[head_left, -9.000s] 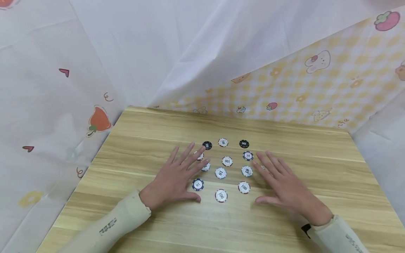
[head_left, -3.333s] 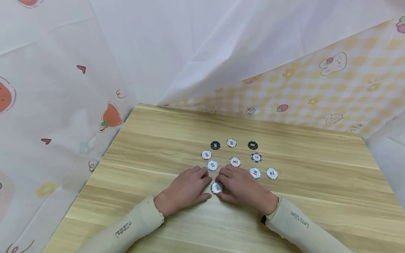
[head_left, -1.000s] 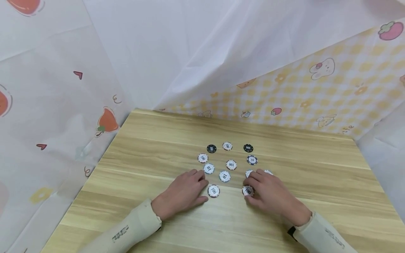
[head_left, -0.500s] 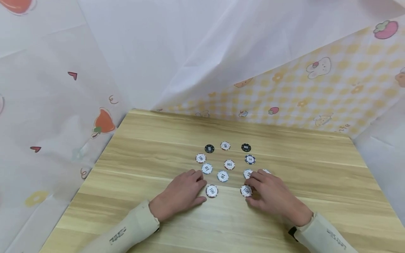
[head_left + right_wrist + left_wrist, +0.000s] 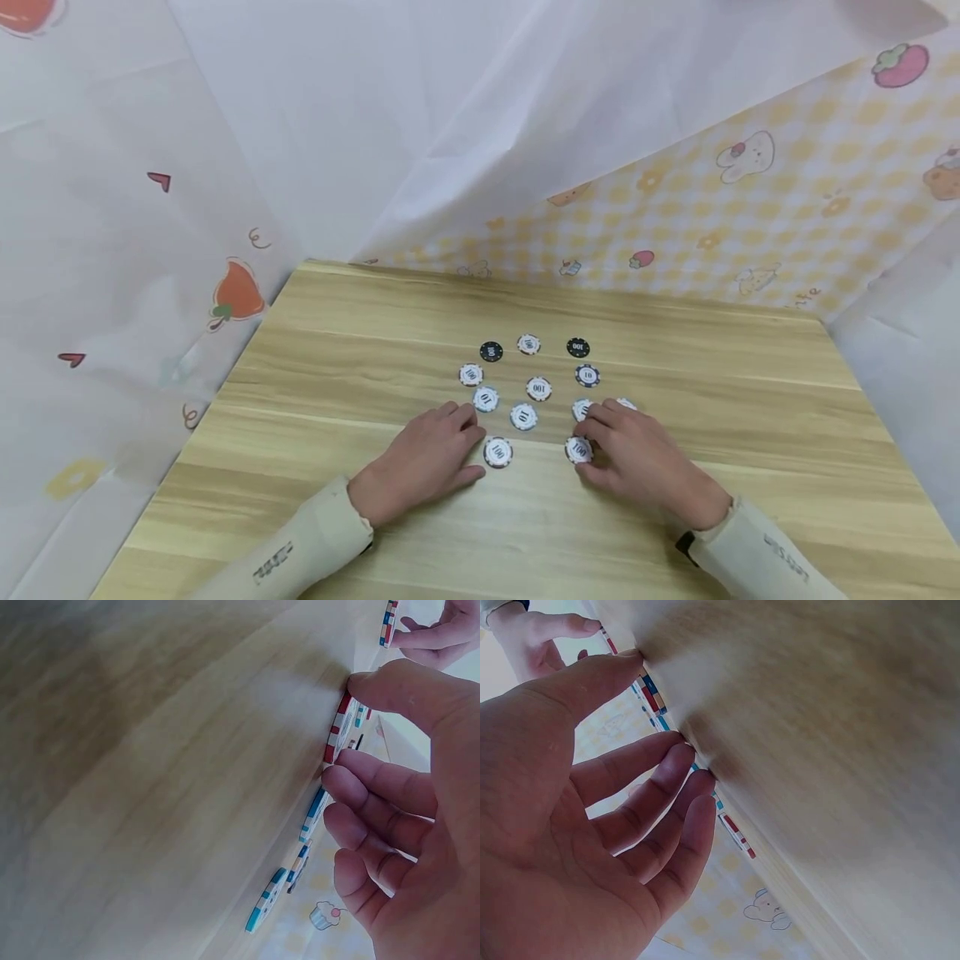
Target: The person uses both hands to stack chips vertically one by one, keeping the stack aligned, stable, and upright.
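My right hand (image 5: 637,454) pinches a red-and-white 100 poker chip (image 5: 341,727) by its edges, between thumb and index finger, low on the wooden table. Two stacked chips (image 5: 498,452), a red-edged 100 over a blue-edged one, lie just right of my left hand (image 5: 423,454). Its thumb and loosely bent fingertips rest on the tabletop around the stack's left side, holding nothing. A light-blue 10 chip (image 5: 486,399) sits just beyond the left fingers. Past the right fingers are another light-blue 10 chip (image 5: 582,410) and a partly covered chip (image 5: 626,405).
Further back lie two black 100 chips (image 5: 491,351), white 100 chips (image 5: 528,343) and a dark-blue 10 chip (image 5: 588,375). A light-blue 10 chip (image 5: 523,417) is between the hands. Printed cloth (image 5: 675,217) hangs behind the table's (image 5: 360,325) back edge.
Earlier both hands lay spread. The right hand brought a 100 chip left, where the dark-blue 10 lay, then moved right to another 100 chip. In the last second both hands stay put.
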A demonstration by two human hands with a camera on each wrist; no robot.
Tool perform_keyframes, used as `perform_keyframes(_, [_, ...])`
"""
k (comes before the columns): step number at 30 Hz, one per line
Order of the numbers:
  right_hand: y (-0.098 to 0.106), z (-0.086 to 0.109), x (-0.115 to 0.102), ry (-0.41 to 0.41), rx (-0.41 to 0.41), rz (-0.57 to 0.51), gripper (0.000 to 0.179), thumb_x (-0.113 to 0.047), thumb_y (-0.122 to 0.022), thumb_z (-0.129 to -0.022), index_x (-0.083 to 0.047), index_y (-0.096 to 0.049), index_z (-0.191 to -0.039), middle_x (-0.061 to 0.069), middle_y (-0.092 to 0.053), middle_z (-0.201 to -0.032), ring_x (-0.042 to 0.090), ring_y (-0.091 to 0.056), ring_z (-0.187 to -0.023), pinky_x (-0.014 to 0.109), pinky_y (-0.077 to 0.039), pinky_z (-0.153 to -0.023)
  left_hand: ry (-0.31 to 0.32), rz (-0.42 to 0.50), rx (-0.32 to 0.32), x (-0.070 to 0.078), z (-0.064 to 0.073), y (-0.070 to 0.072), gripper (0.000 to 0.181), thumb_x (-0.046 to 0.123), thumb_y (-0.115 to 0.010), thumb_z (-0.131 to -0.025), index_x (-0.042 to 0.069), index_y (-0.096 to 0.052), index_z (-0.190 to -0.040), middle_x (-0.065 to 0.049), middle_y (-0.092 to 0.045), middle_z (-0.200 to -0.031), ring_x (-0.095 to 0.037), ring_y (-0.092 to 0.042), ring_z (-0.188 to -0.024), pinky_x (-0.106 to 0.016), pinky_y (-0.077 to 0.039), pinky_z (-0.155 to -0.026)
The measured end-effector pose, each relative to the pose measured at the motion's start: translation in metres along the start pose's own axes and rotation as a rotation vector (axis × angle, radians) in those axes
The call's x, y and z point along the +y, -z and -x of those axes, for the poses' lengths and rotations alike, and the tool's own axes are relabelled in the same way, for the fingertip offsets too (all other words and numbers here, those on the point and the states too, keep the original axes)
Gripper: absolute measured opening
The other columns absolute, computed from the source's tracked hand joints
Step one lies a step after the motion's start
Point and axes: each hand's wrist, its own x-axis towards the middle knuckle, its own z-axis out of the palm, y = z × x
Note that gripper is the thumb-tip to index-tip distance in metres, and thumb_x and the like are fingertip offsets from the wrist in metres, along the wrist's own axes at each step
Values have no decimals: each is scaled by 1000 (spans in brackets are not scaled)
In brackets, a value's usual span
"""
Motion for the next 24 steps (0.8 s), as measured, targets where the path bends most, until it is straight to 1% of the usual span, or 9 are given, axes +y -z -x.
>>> perform_keyframes(8, [2, -3, -1, -20, -34, -8, 30, -37, -90, -89, -16, -80, -108, -7, -69, -106, 10, -51, -87, 32, -50, -72, -2, 3, 3, 0, 1, 2, 47, 47, -83, -99, 7, -80, -124, -7, -68, -120, -22, -63, -101, -36, -58, -87])
perform_keyframes(13, [2, -3, -1, -28, -43, -22, 29, -36, -90, -89, -16, -80, -108, -7, -70, -106, 10, -52, -89, 33, -51, -73, -7, 3, 13, -1, 1, 3, 48, 48, -83, -98, 7, -80, -123, -6, -68, -118, -21, -62, -100, -35, -58, -86])
perform_keyframes(24, [1, -5, 0, -6, -18, -30, 27, -33, -89, -86, -16, -79, -105, -9, -67, -101, 9, -51, -86, 30, -49, -70, -6, 16, 12, -1, 0, 3, 48, 48, -83, -98, 7, -80, -123, -6, -68, -118, -21, -62, -99, -34, -57, -86])
